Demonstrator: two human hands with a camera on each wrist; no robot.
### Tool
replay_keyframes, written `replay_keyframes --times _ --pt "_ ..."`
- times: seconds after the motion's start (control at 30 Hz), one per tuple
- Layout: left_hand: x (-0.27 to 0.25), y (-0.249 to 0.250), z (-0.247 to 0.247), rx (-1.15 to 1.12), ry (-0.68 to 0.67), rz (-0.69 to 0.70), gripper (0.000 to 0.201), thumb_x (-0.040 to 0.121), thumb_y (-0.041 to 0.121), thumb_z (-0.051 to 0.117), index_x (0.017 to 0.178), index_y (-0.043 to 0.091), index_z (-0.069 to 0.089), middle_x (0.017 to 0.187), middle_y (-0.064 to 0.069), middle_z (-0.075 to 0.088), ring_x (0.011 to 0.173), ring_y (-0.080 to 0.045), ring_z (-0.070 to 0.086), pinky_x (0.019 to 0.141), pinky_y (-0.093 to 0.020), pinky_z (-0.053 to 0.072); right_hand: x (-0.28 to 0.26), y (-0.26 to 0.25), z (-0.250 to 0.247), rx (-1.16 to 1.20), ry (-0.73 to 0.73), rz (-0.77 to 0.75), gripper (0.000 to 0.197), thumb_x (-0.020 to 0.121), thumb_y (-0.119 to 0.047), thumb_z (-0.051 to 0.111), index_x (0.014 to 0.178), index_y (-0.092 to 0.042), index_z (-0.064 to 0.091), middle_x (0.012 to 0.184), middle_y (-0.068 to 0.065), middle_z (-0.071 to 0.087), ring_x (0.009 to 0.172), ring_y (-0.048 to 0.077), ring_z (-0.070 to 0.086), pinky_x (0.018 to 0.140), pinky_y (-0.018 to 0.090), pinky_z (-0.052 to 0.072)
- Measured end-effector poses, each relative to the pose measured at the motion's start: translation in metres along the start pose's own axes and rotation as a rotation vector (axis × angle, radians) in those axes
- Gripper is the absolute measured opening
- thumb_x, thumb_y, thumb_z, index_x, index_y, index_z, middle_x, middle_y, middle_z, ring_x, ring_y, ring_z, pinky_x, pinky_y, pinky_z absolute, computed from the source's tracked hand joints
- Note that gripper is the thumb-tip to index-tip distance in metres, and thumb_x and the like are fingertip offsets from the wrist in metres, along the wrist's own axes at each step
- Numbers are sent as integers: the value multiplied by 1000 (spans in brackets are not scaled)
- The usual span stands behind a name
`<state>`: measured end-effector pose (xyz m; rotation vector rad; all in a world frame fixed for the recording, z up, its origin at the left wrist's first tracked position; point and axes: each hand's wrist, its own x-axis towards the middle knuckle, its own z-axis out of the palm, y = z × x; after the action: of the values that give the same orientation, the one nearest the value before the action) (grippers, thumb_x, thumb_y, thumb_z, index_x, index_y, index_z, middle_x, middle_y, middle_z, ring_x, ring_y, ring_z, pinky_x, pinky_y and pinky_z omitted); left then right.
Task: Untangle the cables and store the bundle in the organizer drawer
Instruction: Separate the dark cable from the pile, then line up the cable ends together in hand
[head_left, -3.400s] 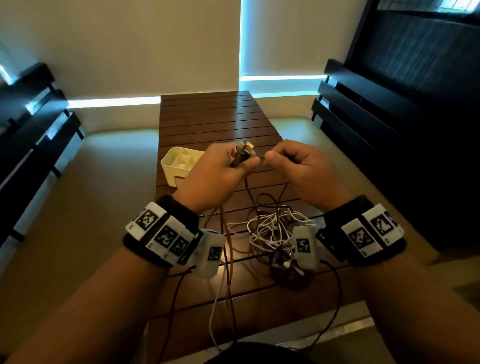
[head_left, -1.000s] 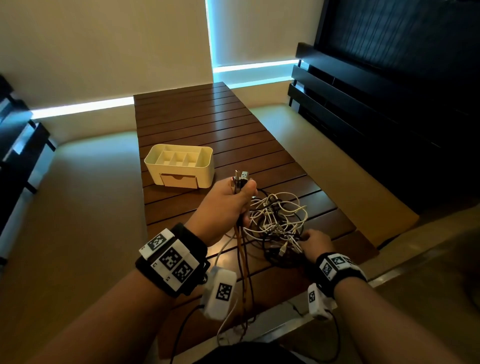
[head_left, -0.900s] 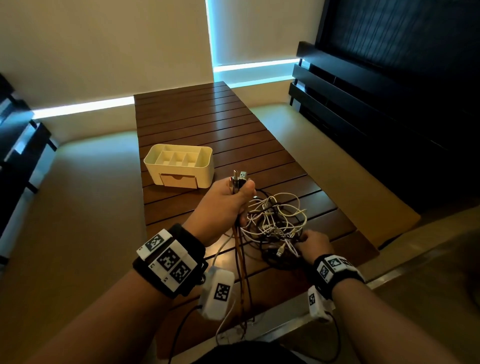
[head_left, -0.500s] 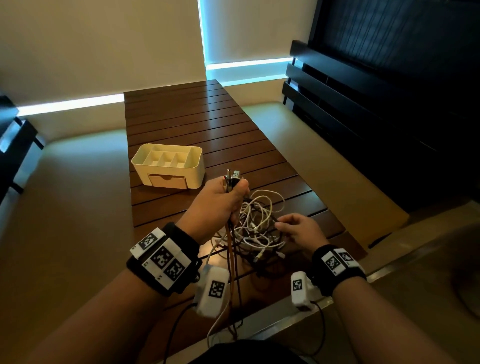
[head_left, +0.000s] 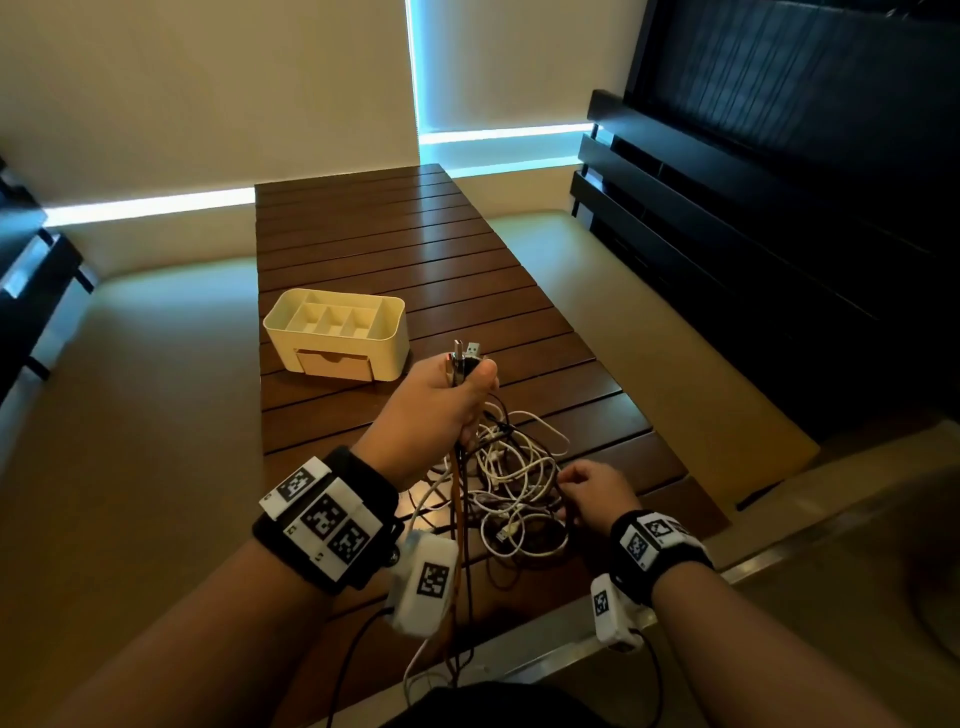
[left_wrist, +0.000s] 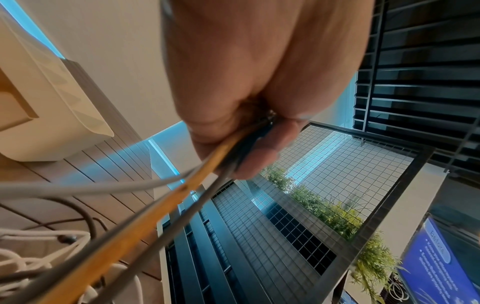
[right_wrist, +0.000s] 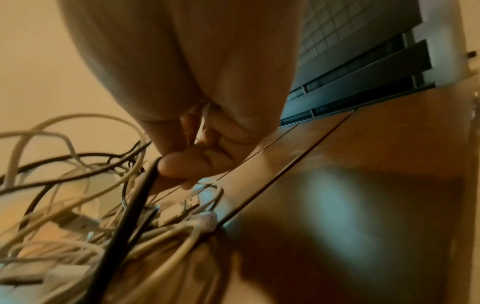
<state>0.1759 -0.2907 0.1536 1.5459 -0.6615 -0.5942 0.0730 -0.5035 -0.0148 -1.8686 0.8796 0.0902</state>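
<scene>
My left hand (head_left: 467, 382) is raised above the table and grips a bunch of cable plugs (head_left: 465, 356) that stick up out of the fist. In the left wrist view an orange cable (left_wrist: 166, 203) and grey ones run down from that hand (left_wrist: 249, 148). A tangle of white and black cables (head_left: 519, 483) lies on the wooden table (head_left: 363, 234). My right hand (head_left: 563, 480) sits at the tangle's right edge with fingers curled. Its thumb (right_wrist: 187, 164) and a finger pinch a black cable (right_wrist: 140, 197). The cream organizer (head_left: 337, 332) stands beyond, and its drawer (head_left: 335, 364) is closed.
A dark slatted bench (head_left: 727, 234) runs along the right of the table, and another dark frame (head_left: 31, 270) stands at the far left. Beige floor surrounds the table. Loose cable ends hang over the table's near edge (head_left: 519, 670).
My right hand, lifted beside the tangle half a second ago, has dropped back to its right edge and taken a black cable. The left hand keeps gripping the plugs.
</scene>
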Motion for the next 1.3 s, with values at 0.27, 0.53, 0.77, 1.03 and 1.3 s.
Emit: replay_keyframes --times 0.27,0.53,0.77,1.03,1.3 --pt "1 2 0 -2 32 -14 27 104 30 48 92 8 58 53 4 41 46 -15 40 53 -32 43 13 4 4 -284 -56 -84 29 89 -22 71 117 -22 70 115 2 62 102 19 64 85 30 52" --pt "9 5 4 18 35 -8 29 103 32 49 95 6 58 53 4 42 46 -14 40 53 -31 43 19 5 12 -468 -85 -118 15 94 -19 65 107 -13 70 110 3 39 103 23 53 98 32 45" --pt "13 9 10 -13 52 -10 27 103 31 49 95 6 58 54 4 40 46 -13 39 52 -30 42 15 -20 -16 93 -21 -72 10 96 -18 60 88 -13 60 88 9 68 80 26 65 78 45 58" --pt "19 18 16 -85 71 32 30 101 30 49 96 2 57 55 7 37 48 -10 34 48 -25 36 -32 -149 -69 410 200 -520 8 96 -19 61 90 -23 59 93 12 74 81 28 70 68 38 56" --pt "25 17 18 -69 140 39 21 102 30 52 103 10 54 59 7 38 51 -11 37 53 -27 40 -65 -175 -68 404 23 -551 11 92 -8 67 101 -13 64 96 7 74 78 10 70 66 19 52"
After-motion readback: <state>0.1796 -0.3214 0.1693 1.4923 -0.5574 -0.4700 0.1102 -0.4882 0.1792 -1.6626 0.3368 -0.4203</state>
